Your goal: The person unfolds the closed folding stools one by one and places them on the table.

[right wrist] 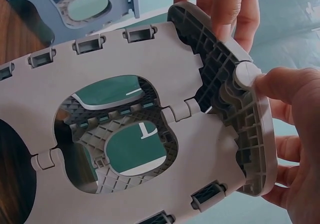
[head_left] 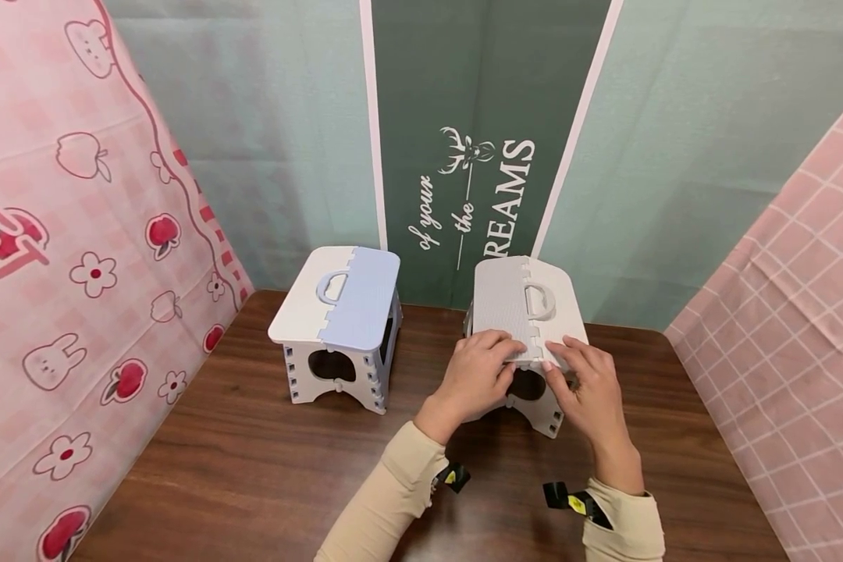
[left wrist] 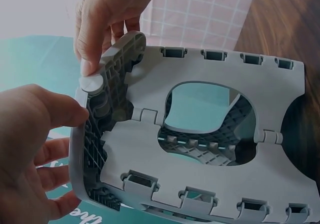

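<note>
A grey-and-white folding stool (head_left: 499, 304) stands unfolded on the wooden table, its loop handle lying across the seat joint. My left hand (head_left: 479, 375) rests on the grey half of the seat near its front edge, with the thumb at the rim. On the white half, my right hand (head_left: 590, 390) lies with its fingers over the top. In the right wrist view, the right thumb (right wrist: 282, 84) touches the round hinge end at the front rim. The stool's ribbed underside (left wrist: 97, 139) shows in the left wrist view, with the fingers along the outer face of the seat.
A blue-and-white folding stool (head_left: 337, 297) stands unfolded to the left on the table (head_left: 253, 468). Behind is a green cloth (head_left: 478, 94) with white lettering. Pink printed cloths (head_left: 91, 273) hang along the left and right sides.
</note>
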A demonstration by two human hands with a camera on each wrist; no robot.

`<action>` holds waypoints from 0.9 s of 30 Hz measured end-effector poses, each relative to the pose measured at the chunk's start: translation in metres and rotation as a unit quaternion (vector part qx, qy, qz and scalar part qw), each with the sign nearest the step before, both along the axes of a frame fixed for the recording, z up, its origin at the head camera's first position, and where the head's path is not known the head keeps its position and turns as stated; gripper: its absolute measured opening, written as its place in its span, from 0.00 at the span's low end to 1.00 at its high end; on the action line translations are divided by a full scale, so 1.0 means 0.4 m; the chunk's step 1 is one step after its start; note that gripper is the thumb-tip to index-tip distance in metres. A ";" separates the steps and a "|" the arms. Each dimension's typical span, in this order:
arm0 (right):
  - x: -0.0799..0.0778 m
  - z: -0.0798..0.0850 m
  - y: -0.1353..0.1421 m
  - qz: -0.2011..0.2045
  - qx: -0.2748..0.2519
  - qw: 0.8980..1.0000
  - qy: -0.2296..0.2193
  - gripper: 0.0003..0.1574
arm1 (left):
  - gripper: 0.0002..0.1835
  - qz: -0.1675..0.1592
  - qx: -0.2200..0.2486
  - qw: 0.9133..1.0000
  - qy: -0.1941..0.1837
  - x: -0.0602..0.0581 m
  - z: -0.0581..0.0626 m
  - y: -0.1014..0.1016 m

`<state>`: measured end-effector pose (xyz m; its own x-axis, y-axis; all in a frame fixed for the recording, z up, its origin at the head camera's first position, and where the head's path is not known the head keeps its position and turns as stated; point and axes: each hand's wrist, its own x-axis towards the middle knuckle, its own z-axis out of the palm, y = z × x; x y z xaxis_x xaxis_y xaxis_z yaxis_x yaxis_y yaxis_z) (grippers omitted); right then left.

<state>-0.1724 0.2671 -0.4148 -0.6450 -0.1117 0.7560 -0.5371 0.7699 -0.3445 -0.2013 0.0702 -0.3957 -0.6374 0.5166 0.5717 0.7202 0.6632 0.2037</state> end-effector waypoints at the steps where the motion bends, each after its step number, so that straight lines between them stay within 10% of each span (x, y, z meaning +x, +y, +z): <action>1: 0.000 0.000 0.001 -0.001 0.002 1.000 -0.002 0.18 | 0.12 0.002 -0.003 1.000 0.003 0.000 0.000 0.001; 18: 0.005 -0.006 0.014 -0.003 0.025 1.000 0.008 0.31 | 0.13 0.024 -0.045 0.999 0.013 0.005 -0.009 0.020; 27: 0.012 0.002 0.008 -0.002 0.026 0.999 -0.020 0.22 | 0.17 -0.013 -0.037 0.999 0.001 0.004 0.006 -0.014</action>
<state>-0.1677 0.2702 -0.4139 -0.6752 -0.1482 0.7226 -0.5206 0.7898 -0.3244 -0.1997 0.0645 -0.3932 -0.6227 0.5732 0.5326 0.7371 0.6581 0.1536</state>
